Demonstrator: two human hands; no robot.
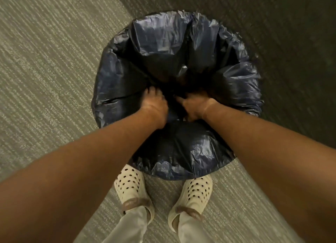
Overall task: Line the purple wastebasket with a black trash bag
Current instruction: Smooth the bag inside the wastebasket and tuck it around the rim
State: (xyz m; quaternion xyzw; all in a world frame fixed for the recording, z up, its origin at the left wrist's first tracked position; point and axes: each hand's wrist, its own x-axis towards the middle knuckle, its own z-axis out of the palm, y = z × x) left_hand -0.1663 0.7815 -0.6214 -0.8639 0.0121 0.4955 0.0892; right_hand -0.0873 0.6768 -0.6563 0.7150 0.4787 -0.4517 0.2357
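A black trash bag (181, 48) is spread wide over the round top of the wastebasket and drapes down its sides, so no purple of the basket shows. Both of my hands reach down into the bag's middle. My left hand (154, 104) presses into the dark hollow with its fingers curled on the plastic. My right hand (192, 106) is beside it, fingers bent and gripping a fold of the bag. The fingertips of both hands are partly hidden in the dark folds.
The basket stands on grey striped carpet (45, 61). A darker carpet area (291, 33) lies at the back right. My two feet in cream perforated clogs (129, 186) stand right against the basket's near side.
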